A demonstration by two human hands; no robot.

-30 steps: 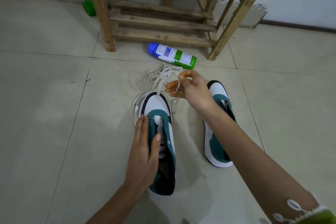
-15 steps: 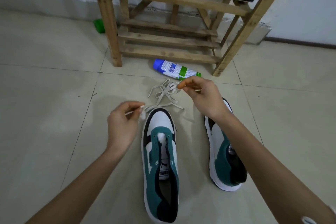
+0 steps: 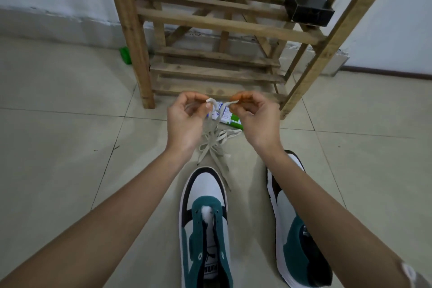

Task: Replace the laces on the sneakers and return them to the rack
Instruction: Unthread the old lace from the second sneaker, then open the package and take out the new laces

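Fingers of left hand [image 3: 184, 119] and right hand [image 3: 256, 117] each pinch a lace [image 3: 215, 140] end.

The left sneaker [image 3: 205, 194] and the right sneaker [image 3: 297, 241] are white, dark green and black. The laces [image 3: 215, 145] are cream. The rack [image 3: 126, 30] is brown wood; its box [image 3: 308, 9] is black.
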